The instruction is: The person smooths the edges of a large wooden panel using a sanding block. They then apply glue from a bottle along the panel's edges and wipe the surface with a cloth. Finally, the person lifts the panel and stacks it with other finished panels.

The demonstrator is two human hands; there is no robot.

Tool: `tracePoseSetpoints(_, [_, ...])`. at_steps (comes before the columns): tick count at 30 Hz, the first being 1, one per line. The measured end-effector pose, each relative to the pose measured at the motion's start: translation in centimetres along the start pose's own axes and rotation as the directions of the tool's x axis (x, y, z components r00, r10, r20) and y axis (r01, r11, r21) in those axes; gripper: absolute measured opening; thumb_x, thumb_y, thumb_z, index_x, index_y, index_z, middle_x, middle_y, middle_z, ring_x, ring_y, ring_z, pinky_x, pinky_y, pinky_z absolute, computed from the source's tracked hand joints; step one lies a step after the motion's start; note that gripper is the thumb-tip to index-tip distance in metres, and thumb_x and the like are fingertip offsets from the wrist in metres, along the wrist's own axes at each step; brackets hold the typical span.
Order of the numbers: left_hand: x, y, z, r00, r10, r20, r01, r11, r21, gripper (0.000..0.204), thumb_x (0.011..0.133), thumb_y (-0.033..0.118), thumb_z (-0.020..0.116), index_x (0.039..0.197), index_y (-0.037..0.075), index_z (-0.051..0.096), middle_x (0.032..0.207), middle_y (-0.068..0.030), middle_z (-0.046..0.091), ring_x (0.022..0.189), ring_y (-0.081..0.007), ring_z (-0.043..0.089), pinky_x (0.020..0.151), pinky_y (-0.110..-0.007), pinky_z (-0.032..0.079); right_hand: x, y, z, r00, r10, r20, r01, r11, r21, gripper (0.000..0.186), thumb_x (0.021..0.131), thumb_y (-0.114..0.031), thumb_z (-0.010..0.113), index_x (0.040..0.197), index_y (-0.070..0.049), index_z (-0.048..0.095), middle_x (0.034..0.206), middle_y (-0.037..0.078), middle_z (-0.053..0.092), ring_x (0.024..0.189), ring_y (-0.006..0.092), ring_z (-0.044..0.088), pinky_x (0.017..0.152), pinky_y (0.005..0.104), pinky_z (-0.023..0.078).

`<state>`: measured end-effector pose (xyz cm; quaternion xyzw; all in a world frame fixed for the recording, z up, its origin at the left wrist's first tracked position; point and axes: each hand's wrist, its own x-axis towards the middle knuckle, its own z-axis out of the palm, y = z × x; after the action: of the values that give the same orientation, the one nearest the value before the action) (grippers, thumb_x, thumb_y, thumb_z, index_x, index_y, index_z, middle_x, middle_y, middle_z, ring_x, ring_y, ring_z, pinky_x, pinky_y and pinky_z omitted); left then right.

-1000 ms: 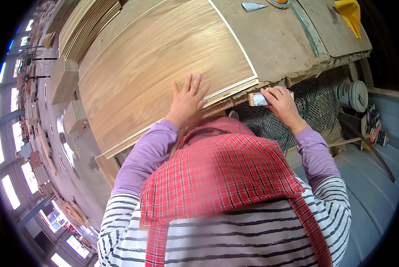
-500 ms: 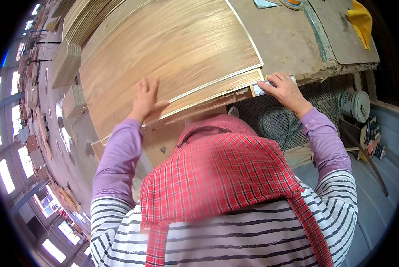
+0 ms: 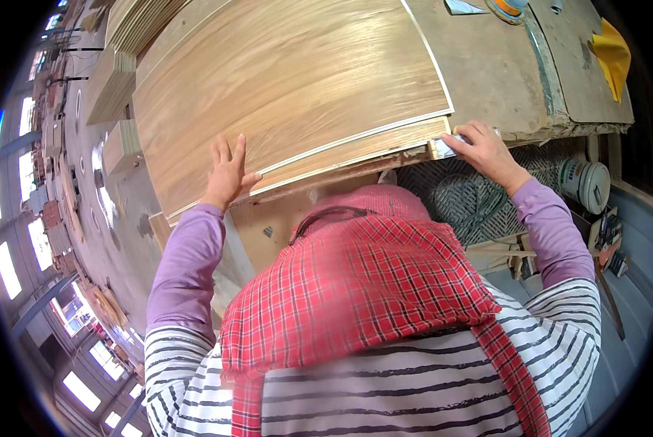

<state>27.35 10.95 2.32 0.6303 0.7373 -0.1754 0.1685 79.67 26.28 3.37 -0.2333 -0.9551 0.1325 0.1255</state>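
Note:
A wood-grain panel [image 3: 290, 73] with white edges covers much of the bench, slightly set back from the strip of a similar board [image 3: 370, 153] beneath it along the near edge. My left hand [image 3: 226, 171] rests on the panel near that edge, fingers spread, thumb toward the edge. My right hand [image 3: 488, 151] grips a small flat block [image 3: 438, 148] with a shiny top and pale wood end, held at the right end of the lower board's edge. Most of the block is under my fingers.
Board stacks [image 3: 115, 87] stand left. The worn bench top [image 3: 487, 73] continues right, with a yellow cloth [image 3: 610, 58], scraper [image 3: 463, 7] and round container [image 3: 506, 11]. Below are a white bucket [image 3: 592, 188], mesh mat [image 3: 443, 204], coiled cord and small tools [image 3: 610, 258]. Windows line the far left.
My left hand has moved left along the panel. My right hand and block have moved right and slightly up. More of the lower board's edge shows beneath the panel.

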Motion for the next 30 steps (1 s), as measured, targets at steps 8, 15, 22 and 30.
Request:
tracePoseSetpoints(8, [-0.4,2.1,-0.5,0.967,0.208,-0.146,-0.206,0.978,0.026,0.085,0.074,0.041,0.073,0.144,0.019,0.031,0.149,-0.0264,0.019,0.136,-0.0466,0.023,0.104,-0.054,0.035,1.3,-3.5,2.4,0.996,0.041,-0.078,-0.037,0.998,0.056,0.051,0.07,-0.012,0.072,0.12,-0.015,0.06,0.102,0.008,0.056,0.094,0.0283,0.054,0.081,0.0395,0.044])
tracePoseSetpoints(15, [-0.5,18.2,0.0,0.546,0.753,-0.366,-0.777,0.619,0.114,0.073,0.076,0.038,0.068,0.139,0.017,0.04,0.147,-0.0184,0.032,0.135,-0.0368,0.031,0.109,-0.048,0.028,-5.4,-7.6,3.9,0.816,0.538,-0.209,-0.491,0.838,0.24,0.057,0.073,-0.013,0.073,0.128,-0.009,0.055,0.105,0.013,0.054,0.096,0.0309,0.051,0.085,0.0394,0.042])
tracePoseSetpoints(22, [1.0,21.4,-0.4,0.589,0.735,-0.337,-0.714,0.668,0.209,0.071,0.078,0.034,0.068,0.14,0.019,0.038,0.147,-0.0135,0.033,0.137,-0.0319,0.029,0.109,-0.048,0.025,-10.7,-11.4,5.4,0.681,0.698,-0.22,-0.611,0.708,0.355,0.057,0.072,-0.011,0.073,0.127,-0.008,0.057,0.103,0.013,0.056,0.095,0.0316,0.051,0.084,0.0397,0.042])
tracePoseSetpoints(30, [2.2,23.6,-0.9,0.609,0.737,-0.294,-0.701,0.673,0.236,0.064,0.08,0.027,0.066,0.138,0.023,0.039,0.145,-0.0137,0.035,0.137,-0.0344,0.027,0.109,-0.05,0.025,-13.0,-13.0,6.6,0.617,0.761,-0.201,-0.649,0.636,0.418,0.06,0.073,-0.009,0.071,0.13,-0.008,0.053,0.104,0.011,0.056,0.098,0.0301,0.05,0.088,0.0377,0.041])
